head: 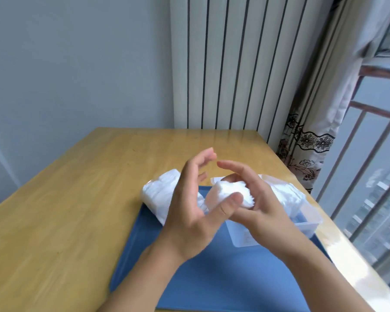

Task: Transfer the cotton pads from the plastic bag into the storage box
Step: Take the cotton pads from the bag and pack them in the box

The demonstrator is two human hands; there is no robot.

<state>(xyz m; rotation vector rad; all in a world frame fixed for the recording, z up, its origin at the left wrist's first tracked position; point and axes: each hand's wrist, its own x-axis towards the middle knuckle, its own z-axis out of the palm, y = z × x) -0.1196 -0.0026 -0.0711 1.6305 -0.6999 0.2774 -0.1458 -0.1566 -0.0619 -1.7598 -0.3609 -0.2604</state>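
Observation:
A stack of white cotton pads (229, 193) is held between both hands above the blue mat. My left hand (189, 212) presses its thumb against the near side of the stack, fingers spread upward. My right hand (261, 206) cups the stack from the right and underneath. The plastic bag (160, 194) with more white pads lies behind my left hand on the mat's far left corner. The clear storage box (306, 221) stands under and right of my right hand, with white pads inside it.
A blue mat (212, 278) covers the near right part of the wooden table (65, 199). A striped radiator panel, a patterned curtain and a window railing stand behind and to the right of the table.

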